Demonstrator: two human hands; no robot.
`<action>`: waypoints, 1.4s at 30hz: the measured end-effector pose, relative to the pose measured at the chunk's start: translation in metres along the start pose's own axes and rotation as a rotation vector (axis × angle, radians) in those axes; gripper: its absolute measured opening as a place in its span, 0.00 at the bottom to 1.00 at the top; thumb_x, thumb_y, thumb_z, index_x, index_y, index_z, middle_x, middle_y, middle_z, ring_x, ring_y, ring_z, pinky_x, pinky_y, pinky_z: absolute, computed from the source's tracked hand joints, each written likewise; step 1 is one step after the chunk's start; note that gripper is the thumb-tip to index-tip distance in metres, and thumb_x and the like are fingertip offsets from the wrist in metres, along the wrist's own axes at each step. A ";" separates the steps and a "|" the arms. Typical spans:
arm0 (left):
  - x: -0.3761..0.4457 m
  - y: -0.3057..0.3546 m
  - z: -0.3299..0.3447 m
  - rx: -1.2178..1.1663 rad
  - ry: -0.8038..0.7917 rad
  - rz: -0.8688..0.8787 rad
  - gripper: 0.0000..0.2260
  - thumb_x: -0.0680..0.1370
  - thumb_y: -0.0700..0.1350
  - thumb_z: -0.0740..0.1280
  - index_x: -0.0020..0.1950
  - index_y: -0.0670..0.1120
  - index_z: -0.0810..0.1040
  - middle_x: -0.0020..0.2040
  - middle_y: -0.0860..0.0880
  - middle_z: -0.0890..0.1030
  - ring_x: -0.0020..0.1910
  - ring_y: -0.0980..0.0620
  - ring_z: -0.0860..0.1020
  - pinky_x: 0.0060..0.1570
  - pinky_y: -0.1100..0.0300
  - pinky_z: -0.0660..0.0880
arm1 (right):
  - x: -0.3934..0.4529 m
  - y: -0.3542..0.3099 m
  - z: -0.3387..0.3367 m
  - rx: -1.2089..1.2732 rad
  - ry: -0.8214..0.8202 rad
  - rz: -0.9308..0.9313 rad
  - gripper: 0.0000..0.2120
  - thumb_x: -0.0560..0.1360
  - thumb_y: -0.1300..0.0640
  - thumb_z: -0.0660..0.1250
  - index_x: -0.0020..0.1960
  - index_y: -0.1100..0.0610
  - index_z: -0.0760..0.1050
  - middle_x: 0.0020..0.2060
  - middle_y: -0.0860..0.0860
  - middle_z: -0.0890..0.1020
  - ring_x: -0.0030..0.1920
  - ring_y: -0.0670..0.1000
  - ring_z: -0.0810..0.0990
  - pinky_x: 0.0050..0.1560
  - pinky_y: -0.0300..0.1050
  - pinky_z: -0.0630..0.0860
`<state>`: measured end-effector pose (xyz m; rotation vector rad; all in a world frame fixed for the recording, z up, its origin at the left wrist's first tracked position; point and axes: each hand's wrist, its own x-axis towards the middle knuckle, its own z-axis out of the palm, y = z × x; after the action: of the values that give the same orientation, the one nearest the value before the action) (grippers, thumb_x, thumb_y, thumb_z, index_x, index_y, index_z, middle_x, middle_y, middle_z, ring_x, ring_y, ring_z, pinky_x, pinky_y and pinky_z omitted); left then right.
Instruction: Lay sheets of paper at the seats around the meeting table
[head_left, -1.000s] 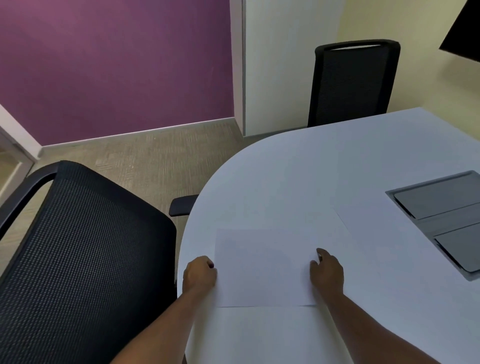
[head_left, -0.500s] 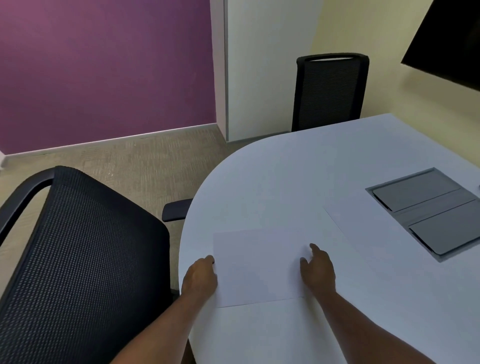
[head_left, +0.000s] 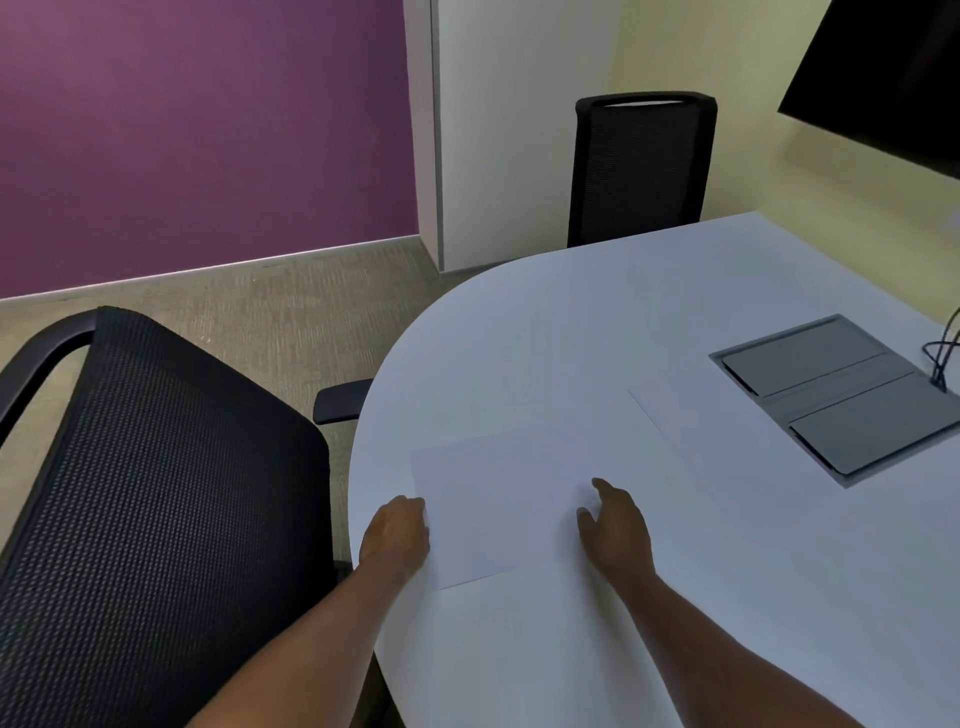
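A white sheet of paper (head_left: 498, 509) lies flat on the white meeting table (head_left: 597, 332), near its rounded end and in front of a black mesh chair (head_left: 156, 509). My left hand (head_left: 397, 538) is curled at the sheet's left edge and pinches it. Over the sheet's right part is my right hand (head_left: 615, 525), fingers apart and holding nothing. A second white sheet (head_left: 675, 421) lies farther right on the table; only its faint left edge shows.
A grey cable hatch (head_left: 841, 395) is set into the table at right, with black cables (head_left: 943, 358) coming out of it. Another black chair (head_left: 641, 166) stands at the far side. A dark screen (head_left: 893, 73) hangs at upper right. The near chair's armrest (head_left: 340, 400) touches the table edge.
My right hand has loosened from pressing the sheet's right edge and spread its fingers. The left hand stays at the left edge. My view has turned a little to the right.
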<state>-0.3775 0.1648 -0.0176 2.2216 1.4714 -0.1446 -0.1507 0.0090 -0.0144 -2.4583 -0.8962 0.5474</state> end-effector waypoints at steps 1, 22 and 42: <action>-0.002 0.001 0.000 -0.015 0.015 0.003 0.11 0.79 0.39 0.59 0.58 0.43 0.77 0.56 0.46 0.78 0.56 0.47 0.76 0.51 0.58 0.74 | -0.002 0.000 -0.002 -0.002 0.003 -0.012 0.26 0.79 0.56 0.63 0.75 0.59 0.64 0.70 0.57 0.72 0.71 0.57 0.69 0.70 0.49 0.66; -0.112 0.051 -0.176 0.027 0.403 0.358 0.11 0.77 0.42 0.59 0.40 0.42 0.78 0.36 0.48 0.80 0.35 0.47 0.78 0.32 0.56 0.71 | -0.094 -0.115 -0.106 -0.201 0.201 -0.402 0.22 0.79 0.53 0.60 0.72 0.56 0.69 0.71 0.55 0.73 0.68 0.58 0.71 0.67 0.55 0.70; -0.127 -0.124 -0.356 0.180 0.431 0.792 0.14 0.80 0.48 0.59 0.50 0.45 0.83 0.51 0.50 0.80 0.47 0.49 0.79 0.49 0.50 0.78 | -0.186 -0.336 -0.047 -0.215 0.436 -0.249 0.22 0.78 0.51 0.58 0.70 0.55 0.71 0.71 0.55 0.72 0.67 0.58 0.71 0.62 0.59 0.70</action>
<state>-0.6009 0.2516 0.3003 2.9306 0.6559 0.5002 -0.4232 0.0983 0.2446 -2.4545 -1.0906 -0.1767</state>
